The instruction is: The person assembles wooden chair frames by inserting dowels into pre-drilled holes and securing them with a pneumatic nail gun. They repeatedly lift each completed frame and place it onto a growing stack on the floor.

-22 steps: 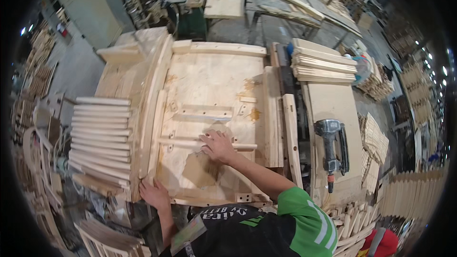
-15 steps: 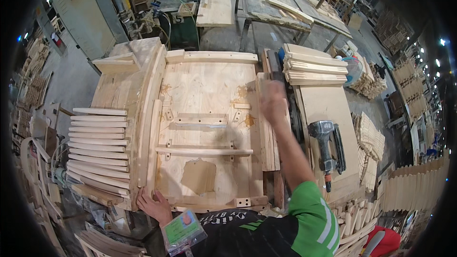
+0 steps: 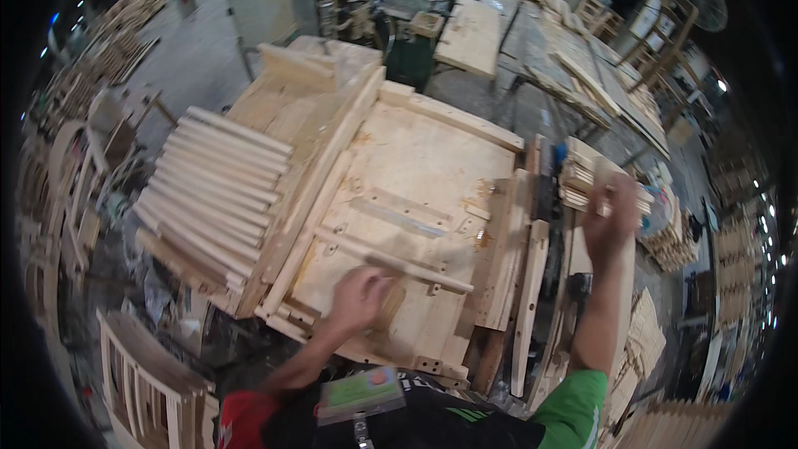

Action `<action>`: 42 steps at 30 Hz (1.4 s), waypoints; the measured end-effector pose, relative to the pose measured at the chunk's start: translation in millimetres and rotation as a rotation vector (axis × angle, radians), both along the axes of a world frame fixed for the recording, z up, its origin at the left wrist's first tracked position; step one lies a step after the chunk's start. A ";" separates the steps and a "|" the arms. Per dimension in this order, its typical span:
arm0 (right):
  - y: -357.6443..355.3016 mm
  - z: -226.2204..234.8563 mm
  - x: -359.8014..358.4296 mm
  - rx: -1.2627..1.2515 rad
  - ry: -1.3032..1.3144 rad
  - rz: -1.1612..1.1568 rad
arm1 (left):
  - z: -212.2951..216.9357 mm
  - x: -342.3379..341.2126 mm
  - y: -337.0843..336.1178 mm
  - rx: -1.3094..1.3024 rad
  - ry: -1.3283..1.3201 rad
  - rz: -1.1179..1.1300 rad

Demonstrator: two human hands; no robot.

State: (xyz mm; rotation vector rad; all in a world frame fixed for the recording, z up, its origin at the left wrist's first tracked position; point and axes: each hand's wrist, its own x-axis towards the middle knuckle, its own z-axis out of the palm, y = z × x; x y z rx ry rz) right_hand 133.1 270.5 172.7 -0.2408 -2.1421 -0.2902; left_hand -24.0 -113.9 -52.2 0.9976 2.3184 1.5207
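Your right hand (image 3: 611, 212) is out at the far right, over the stacked slats (image 3: 576, 171); motion blurs the fingers, so whether they touch or pinch a piece I cannot tell. Your left hand (image 3: 362, 295) is above the near part of the framed board (image 3: 424, 145), fingers curled narrow toward the thumb, just nearer to you than the wooden rod (image 3: 399, 262); nothing clear shows in that grip (blur again), and I cannot tell whether it holds anything. The rod lies across the board from the left rail (image 3: 312, 237) toward the right side, its right end near the paired rails (image 3: 504, 258). The slats sit in a flat pile, several layers deep, partly hidden behind your right hand. Judging by looks, they are light, stiff and dry, smooth enough to slide over one another, and thin enough to chip at the ends; a pinch across the edges near the middle of one piece should balance it. The rod looks light too, rigid and rounded, apt to roll in loose fingers; best held around the middle, or by both ends. To the left, a row of similar rods (image 3: 216, 199) lies side by side, ends toward you easy to grasp.
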 end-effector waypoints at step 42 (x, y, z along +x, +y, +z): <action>-51.6 -204.7 -148.4 -0.596 -0.744 0.088 | -62.0 -112.9 75.6 -0.052 -0.028 0.209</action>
